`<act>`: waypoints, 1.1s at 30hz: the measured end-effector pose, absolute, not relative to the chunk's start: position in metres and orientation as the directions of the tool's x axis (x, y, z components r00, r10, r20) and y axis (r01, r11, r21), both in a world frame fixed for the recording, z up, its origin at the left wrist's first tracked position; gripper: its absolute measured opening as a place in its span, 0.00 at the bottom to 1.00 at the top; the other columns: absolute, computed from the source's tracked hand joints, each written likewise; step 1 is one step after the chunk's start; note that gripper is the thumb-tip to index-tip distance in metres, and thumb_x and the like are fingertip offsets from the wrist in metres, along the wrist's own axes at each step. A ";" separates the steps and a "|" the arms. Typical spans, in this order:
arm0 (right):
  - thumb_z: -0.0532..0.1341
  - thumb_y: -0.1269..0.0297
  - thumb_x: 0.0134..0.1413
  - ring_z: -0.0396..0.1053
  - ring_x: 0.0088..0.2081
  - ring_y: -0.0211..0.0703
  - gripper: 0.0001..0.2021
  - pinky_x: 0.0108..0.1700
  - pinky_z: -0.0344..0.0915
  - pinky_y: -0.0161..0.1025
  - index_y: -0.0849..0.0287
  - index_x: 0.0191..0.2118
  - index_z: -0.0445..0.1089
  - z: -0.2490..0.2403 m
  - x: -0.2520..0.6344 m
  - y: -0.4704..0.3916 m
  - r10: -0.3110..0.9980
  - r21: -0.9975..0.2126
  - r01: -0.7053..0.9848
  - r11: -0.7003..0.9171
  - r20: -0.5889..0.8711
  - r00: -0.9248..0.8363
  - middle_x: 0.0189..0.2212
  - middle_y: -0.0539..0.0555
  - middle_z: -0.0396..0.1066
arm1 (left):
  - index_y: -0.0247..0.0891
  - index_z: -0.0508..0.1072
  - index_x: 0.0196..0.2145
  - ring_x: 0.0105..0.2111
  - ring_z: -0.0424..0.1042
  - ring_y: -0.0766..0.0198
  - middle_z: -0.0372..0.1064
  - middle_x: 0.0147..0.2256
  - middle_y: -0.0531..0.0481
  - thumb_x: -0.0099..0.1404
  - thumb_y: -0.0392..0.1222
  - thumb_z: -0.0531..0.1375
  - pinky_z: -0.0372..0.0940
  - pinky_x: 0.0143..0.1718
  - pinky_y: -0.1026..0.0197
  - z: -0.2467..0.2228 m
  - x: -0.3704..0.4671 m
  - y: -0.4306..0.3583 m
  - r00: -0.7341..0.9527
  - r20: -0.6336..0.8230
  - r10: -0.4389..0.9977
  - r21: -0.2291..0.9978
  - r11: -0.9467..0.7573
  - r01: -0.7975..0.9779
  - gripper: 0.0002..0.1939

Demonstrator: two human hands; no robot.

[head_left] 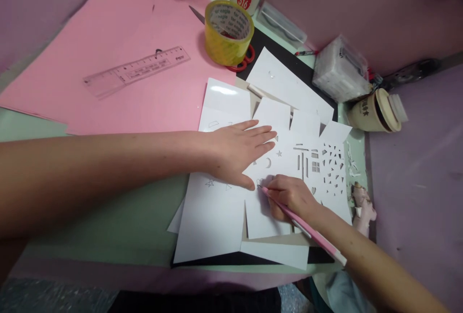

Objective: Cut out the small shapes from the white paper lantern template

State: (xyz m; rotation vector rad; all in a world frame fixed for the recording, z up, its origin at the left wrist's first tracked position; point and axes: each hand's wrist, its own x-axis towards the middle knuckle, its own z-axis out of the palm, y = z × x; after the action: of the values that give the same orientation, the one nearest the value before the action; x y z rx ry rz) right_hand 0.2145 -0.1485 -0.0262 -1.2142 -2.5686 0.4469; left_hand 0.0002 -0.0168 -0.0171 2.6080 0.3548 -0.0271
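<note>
Person's L hand (238,154) lies flat, palm down, on smooth white paper (213,221), fingers spread apart. R hand (291,197) is clamped on 1 slim pink tool (320,239), shaft slanting back past the R wrist; tip is v. small, at or just beside a heart outline (259,182) near L thumb. Paper lies on the green table (126,207), partly over a black sheet (262,38). It has slits plus cut-outs: 1 crescent moon (268,162), 1 window w/ 4 panes (316,167), & lots of tiny jagged holes (333,170) at R end, too small to count. Beyond L arm: matte pink sheet (170,105) w/ 1 clear plastic ruler (135,72) on top. 1 roll of glossy yellow tape (224,54) sits on 1 pr. red-handled scissors (250,55). Far R: 1 clear plastic box (340,69), 1 round cream tub (367,110).
</note>
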 end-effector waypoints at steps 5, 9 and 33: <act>0.57 0.80 0.49 0.60 0.23 0.37 0.10 0.23 0.57 0.36 0.55 0.27 0.61 -0.034 0.221 -0.146 0.759 -0.442 0.641 0.627 0.162 -0.631 0.24 0.48 0.67 | 0.39 0.51 0.69 0.70 0.32 0.49 0.36 0.71 0.49 0.58 0.64 0.58 0.30 0.70 0.50 -0.016 0.000 -0.017 0.963 -0.102 0.248 0.483 -0.834 0.266 0.48; 0.56 0.82 0.49 0.59 0.24 0.37 0.13 0.23 0.57 0.35 0.55 0.31 0.59 -0.033 0.214 -0.142 0.684 -0.434 0.538 0.722 0.330 -0.651 0.26 0.49 0.66 | 0.40 0.50 0.69 0.70 0.30 0.49 0.34 0.71 0.52 0.59 0.65 0.57 0.30 0.70 0.50 -0.015 0.000 -0.017 0.957 -0.139 0.254 0.485 -0.825 0.289 0.48; 0.55 0.82 0.47 0.57 0.22 0.38 0.14 0.21 0.57 0.36 0.53 0.32 0.57 -0.024 0.214 -0.135 0.613 -0.478 0.429 0.766 0.344 -0.711 0.25 0.48 0.64 | 0.42 0.52 0.69 0.70 0.31 0.47 0.38 0.71 0.52 0.58 0.63 0.58 0.35 0.69 0.48 -0.017 0.000 -0.017 0.959 -0.102 0.263 0.541 -0.795 0.275 0.47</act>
State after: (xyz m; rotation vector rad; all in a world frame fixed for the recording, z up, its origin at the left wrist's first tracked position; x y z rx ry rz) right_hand 0.2141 -0.1347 -0.0237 -0.7840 -2.4693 0.5043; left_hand -0.0003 -0.0166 -0.0169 2.5306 0.3798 -0.0286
